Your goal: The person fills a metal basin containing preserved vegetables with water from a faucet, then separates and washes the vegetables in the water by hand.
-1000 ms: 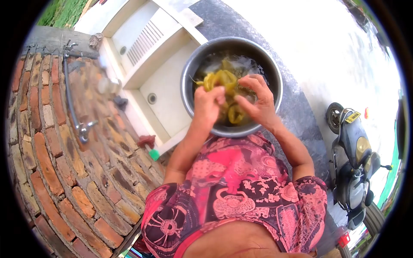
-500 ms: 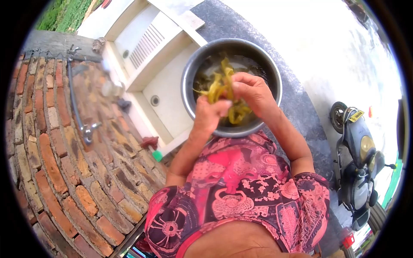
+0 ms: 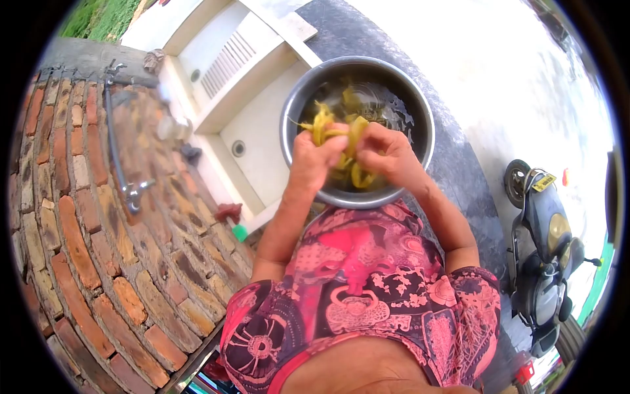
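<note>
Pinching yellowish strands [image 3: 321, 125] over a basin [image 3: 357, 201], left hand [image 3: 392, 157] and right hand [image 3: 315, 156] curled

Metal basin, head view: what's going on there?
A person's two bare hands, the right and left, grip yellow-green strands in their fingers. They work over a metal basin of water, where more strands lie. A pale sink is beside it.

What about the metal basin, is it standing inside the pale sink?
No, the basin is outside the sink, beside it on the dark grey surface.
</note>
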Demonstrator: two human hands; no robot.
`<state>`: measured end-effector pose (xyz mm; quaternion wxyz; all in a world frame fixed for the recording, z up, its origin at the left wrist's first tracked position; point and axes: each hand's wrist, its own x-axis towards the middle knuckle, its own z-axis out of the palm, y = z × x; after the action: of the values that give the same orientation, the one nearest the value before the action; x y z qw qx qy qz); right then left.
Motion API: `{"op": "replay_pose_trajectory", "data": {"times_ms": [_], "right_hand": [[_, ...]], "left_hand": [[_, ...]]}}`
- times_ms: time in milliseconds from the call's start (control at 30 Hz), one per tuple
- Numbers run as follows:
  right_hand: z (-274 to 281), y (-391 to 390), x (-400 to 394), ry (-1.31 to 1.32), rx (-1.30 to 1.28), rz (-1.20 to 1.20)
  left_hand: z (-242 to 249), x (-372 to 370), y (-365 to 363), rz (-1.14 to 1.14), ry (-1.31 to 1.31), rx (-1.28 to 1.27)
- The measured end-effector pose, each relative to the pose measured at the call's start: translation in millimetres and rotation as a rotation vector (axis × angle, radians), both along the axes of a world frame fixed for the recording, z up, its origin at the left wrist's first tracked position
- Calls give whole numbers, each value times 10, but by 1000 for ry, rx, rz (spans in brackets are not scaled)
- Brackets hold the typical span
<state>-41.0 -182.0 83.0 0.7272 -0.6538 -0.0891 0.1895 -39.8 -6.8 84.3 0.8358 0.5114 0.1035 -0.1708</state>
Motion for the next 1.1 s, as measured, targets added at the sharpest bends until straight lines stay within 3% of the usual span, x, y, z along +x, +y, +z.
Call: {"op": "replay_pose_trajectory", "data": {"times_ms": [33,67,167,233,300,367,567,667,767,867,1033,1100], "right_hand": [[29,-10,-5,288,201,-47],[13,-41,17,309,213,-57],[-43,17,-12,226,240,-154],[-25,53,-17,201,239,-197],[-32,48,-18,175,240,-236],[-57,10,-28,-48,-90,-206],[21,52,-20,-179,-275,-198],[73,77,6,-294,-390,-194],[32,82,31,-331,-399,-169],[-25,58,74,-184,-323,-94],[-153,134,94,-164,-293,-146],[-168,148,91,-132,-263,-166]], "left_hand": [[18,-10,-31,32,22,-27],[-4,-20,-41,27,21,-30],[-98,-72,-57,53,-8,-43],[-125,-101,-110,65,-183,263],[-153,-148,-152,73,-225,358],[-156,-161,-146,81,-265,454],[-95,-155,-79,0,-419,621],[-89,-176,-119,87,-622,912],[-140,-158,-127,87,-744,992],[-134,-114,-95,42,-719,961],[-132,-50,-102,22,-699,857],[-126,-35,-100,34,-524,596]]}}
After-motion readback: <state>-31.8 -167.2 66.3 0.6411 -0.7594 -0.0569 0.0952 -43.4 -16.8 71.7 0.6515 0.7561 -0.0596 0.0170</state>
